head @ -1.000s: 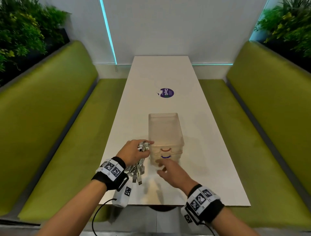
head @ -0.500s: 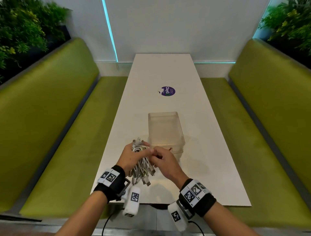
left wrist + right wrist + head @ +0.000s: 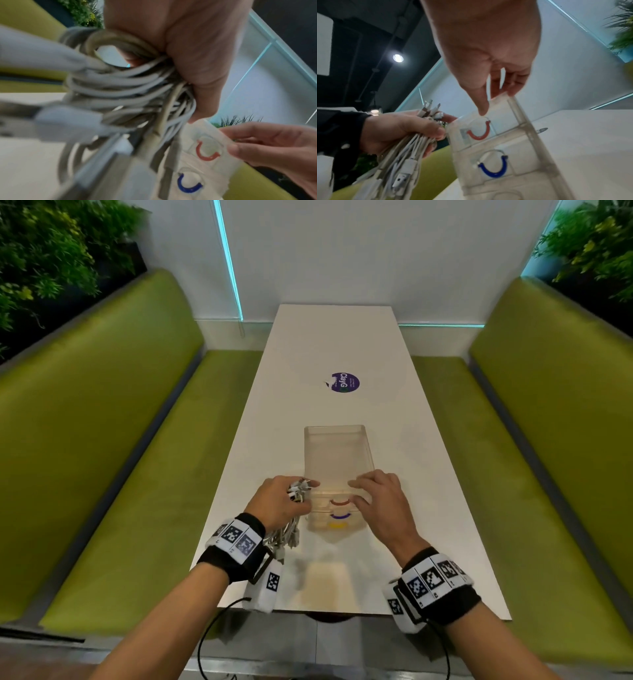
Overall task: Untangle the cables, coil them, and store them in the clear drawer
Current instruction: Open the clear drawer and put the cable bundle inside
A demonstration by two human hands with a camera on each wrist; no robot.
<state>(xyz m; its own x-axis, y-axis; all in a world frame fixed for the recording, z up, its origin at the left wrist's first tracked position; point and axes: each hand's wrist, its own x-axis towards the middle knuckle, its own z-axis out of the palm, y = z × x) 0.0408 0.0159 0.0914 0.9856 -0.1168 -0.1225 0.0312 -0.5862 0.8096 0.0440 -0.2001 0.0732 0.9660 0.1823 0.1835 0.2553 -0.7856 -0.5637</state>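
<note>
A person's two forearms reach in from the bottom of the frame over a long white tabletop [image 3: 342,344] set between two green benches. The left hand [image 3: 279,503], low and left of centre, has its grip closed around a bundle of white cables [image 3: 291,534]; plug ends stick up past the fingers beside the thumb, and more plugs and loops hang down below the wrist. In the left wrist view the cables [image 3: 123,86] fill the middle of the frame as blurred coils pressed into the palm [image 3: 193,54]. Just to the right of that hand, at the centre of the frame, stands a clear drawer unit [image 3: 337,457] on the tabletop, with a red handle [image 3: 339,502] above a blue handle [image 3: 339,516] on its near face. The right hand [image 3: 380,505] grips the top near edge of the unit, thumb on the front above the red handle and fingers over the top. A round purple sticker [image 3: 345,382] lies farther up the tabletop. Green plants sit in both upper corners.
</note>
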